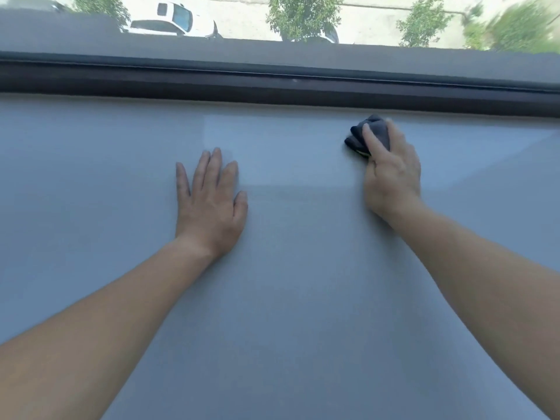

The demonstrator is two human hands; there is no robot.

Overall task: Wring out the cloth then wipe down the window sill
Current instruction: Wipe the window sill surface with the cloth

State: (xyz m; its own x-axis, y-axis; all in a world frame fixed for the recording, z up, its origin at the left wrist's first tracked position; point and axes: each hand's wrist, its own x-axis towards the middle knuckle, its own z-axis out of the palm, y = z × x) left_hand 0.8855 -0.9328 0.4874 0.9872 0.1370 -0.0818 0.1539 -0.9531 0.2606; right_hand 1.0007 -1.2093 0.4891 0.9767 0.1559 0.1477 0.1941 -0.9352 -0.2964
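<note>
Sill (288,298), left hand (210,201) flat, cloth (355,141) gripped under right hand (394,174)

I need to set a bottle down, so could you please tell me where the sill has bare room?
The sill is bare between the left hand and right hand, and out to either side of them. It is crowded only around the cloth.

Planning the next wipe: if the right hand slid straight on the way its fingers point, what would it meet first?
Probably the dark window frame at the back of the sill; only a strip of bare surface lies ahead of the cloth.
</note>
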